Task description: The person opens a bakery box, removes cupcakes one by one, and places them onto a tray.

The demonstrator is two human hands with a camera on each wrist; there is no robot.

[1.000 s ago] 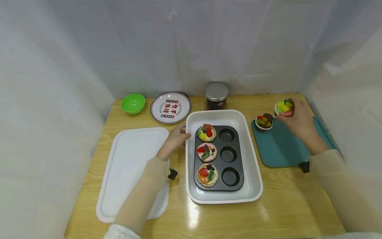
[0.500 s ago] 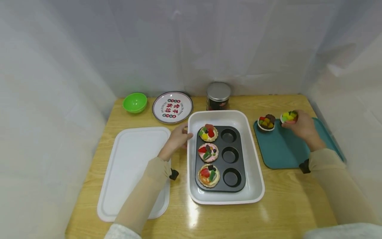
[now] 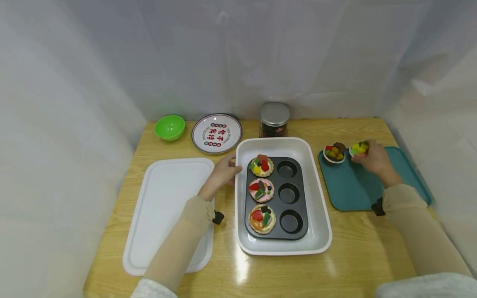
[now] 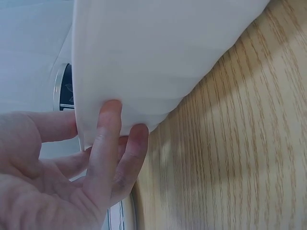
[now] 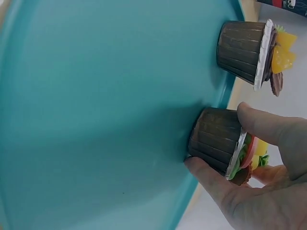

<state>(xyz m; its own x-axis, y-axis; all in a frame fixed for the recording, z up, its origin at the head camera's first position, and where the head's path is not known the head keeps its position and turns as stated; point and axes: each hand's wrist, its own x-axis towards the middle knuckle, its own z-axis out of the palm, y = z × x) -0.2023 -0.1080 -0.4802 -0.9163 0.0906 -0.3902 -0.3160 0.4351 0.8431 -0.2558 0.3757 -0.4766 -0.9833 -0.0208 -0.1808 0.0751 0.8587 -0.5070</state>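
Lower on my head feed vs. 1 s ago: R hand (image 3: 375, 158) w/ a fruit-topped cupcake (image 5: 215, 136), then up over the far edge of the teal tray (image 3: 350, 194), now down just inside that edge. R wrist cam gives me thumb & fingers pinching the dark ribbed cup, one fingertip down by its base; can't tell for sure if base touches tray. Cupcake approx. upright, yellow & green bits on top. 2nd cupcake (image 5: 242, 50) stands just beside it, apart, at the tray's far L corner, untouched. L hand (image 3: 222, 173) holds the L side of the white tub (image 3: 316, 207), same spot as before; L wrist cam shows me fingertips on the outer wall, thumb up at the rim. Inside tub: dark muffin pan (image 3: 279, 232), 6 wells, 2 cols. L col. has 3 fruit tarts (image 3: 261, 190), one per well; R col. wells are bare. Flat white tray (image 3: 160, 198) lies L of tub, partly under my view of the L forearm. Along the back of the wood table (image 3: 268, 273), L to R: green bowl (image 3: 169, 128), printed plate (image 3: 217, 133), dark can w/ silver lid (image 3: 274, 118), the last just behind tub.
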